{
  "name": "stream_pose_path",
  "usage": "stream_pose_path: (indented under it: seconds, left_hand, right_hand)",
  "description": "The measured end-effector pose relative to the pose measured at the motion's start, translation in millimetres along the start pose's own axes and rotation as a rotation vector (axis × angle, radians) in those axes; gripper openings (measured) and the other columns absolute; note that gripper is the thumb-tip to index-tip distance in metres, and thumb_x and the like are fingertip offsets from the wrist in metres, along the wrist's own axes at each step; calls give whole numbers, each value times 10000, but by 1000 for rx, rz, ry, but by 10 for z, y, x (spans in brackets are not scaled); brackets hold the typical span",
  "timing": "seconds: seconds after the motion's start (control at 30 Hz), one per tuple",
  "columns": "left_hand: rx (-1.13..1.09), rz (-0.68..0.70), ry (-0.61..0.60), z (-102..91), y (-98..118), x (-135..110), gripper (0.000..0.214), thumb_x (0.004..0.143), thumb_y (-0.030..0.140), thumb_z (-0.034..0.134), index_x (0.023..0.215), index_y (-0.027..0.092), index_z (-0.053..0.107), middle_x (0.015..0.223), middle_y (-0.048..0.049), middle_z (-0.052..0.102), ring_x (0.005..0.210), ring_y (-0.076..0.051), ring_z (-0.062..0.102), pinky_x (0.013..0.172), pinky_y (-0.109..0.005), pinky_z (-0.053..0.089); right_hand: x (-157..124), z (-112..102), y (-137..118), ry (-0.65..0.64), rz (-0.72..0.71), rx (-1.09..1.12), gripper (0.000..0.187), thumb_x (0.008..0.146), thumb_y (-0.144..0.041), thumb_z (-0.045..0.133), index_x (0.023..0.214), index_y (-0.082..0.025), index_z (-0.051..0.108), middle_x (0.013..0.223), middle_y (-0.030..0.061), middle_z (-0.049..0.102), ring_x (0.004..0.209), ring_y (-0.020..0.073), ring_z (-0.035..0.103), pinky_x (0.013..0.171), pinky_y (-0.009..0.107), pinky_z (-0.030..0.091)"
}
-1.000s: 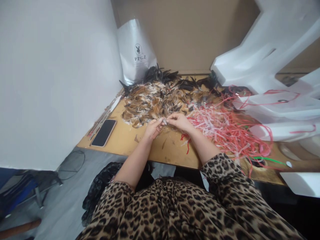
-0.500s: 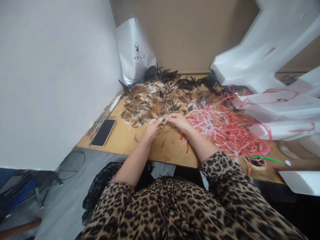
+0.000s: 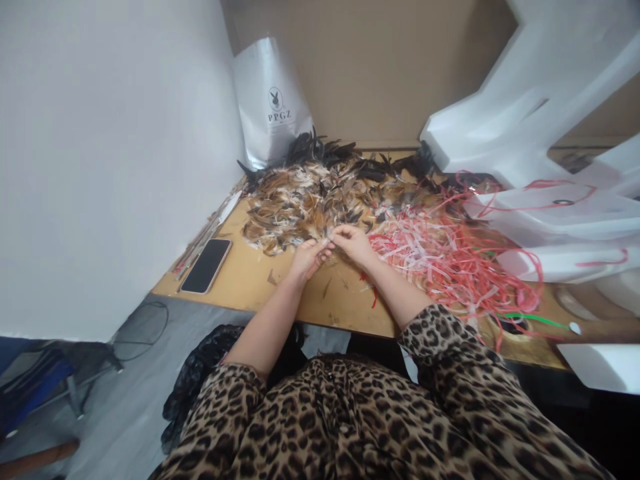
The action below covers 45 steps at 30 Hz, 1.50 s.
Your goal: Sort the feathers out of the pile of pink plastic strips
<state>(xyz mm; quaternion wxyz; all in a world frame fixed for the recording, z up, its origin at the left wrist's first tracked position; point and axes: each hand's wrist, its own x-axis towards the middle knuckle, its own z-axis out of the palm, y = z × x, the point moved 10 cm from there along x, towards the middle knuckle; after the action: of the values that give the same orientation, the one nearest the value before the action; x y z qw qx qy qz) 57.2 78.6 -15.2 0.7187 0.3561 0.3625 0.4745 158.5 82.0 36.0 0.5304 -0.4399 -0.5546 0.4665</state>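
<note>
My left hand [image 3: 307, 259] and my right hand [image 3: 351, 242] meet just in front of a pile of brown, white and black feathers [image 3: 295, 200] on the wooden table. Both are closed in a pinch, fingertips touching or nearly so. A small pale bit shows between them, too small to name; brown feathers lie right behind it. To the right of my right hand spreads a tangled heap of red and pale pink ribbon strips [image 3: 450, 260].
A phone [image 3: 207, 265] lies at the table's left, beside thin sticks [image 3: 207, 227]. Behind the feathers stands a white PPGZ bag [image 3: 273, 100]. Large white curved panels [image 3: 480, 127] crowd the right side. A black plastic bag [image 3: 193, 380] is on the floor.
My right hand has shifted slightly, its fingers bending more over my left fingertips. The left fingers have spread a little below the pinch. The rest looks the same.
</note>
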Motion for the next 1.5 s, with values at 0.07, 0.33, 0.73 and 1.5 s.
stream_pose_path:
  seconds: [0.07,0.33,0.73,1.5]
  left_hand:
    - [22,2,-1,-1,-6,2,195,623,243,708,686,103,589,651,-32,640,494,-36,511,449,-158,334]
    - [235,72,-36,35,12,-16,257,626,325,695,658,89,597,669,-76,660,488,-68,538,466,-193,370]
    - [182,46,-27,81,39,-65,271,615,319,710,632,87,571,611,-57,638,480,-68,540,461,-188,361]
    - [101,63,-3,20,63,-50,247,647,294,693,764,89,622,679,-41,641,495,-45,527,456,-173,334]
  right_hand:
    - [9,-16,-1,1,-8,-33,228,630,-382,637,680,-165,588,597,-17,587,565,98,517,600,236,410]
    - [-30,-14,35,-59,109,-12,278,591,-408,672,649,-152,582,554,-32,560,506,81,469,538,224,377]
    - [-36,28,180,-8,174,134,320,552,-452,695,598,-168,556,504,-36,542,481,91,477,519,237,374]
    - [142,-949,-81,41,-107,-1247,261,761,-210,452,866,-174,688,855,105,598,807,195,529,737,291,386]
